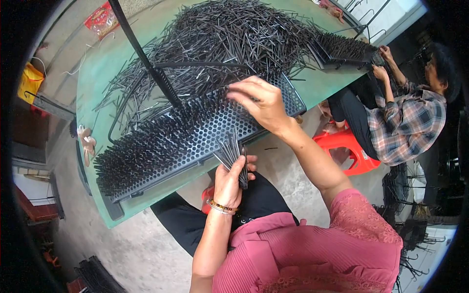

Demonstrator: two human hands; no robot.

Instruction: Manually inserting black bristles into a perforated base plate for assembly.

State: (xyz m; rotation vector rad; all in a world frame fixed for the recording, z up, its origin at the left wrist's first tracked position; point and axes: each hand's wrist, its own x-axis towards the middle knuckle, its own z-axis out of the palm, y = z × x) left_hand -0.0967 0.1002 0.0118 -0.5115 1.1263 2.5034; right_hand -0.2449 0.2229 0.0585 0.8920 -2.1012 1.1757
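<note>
My left hand [229, 183] is closed around a bundle of thin black sticks [227, 154], which fan out above the fingers in front of my lap. Over a perforated metal plate [210, 134], my right hand [264, 102] has its thumb and fingers drawn together. Its fingertips meet the edge of the upright black sticks [146, 146] that stand densely in the plate's holes; what they pinch, if anything, is too small to make out. Bare holes show along the plate's near side and right end. A dark rod handle [141, 53] rises from the plate's far side.
A large heap of loose black sticks [234, 39] covers the far part of the green table [97, 97]. To the right, another person [405, 112] sits on a red stool [349, 149], hands at a second stick-filled plate [347, 49]. A red packet [101, 20] lies far left.
</note>
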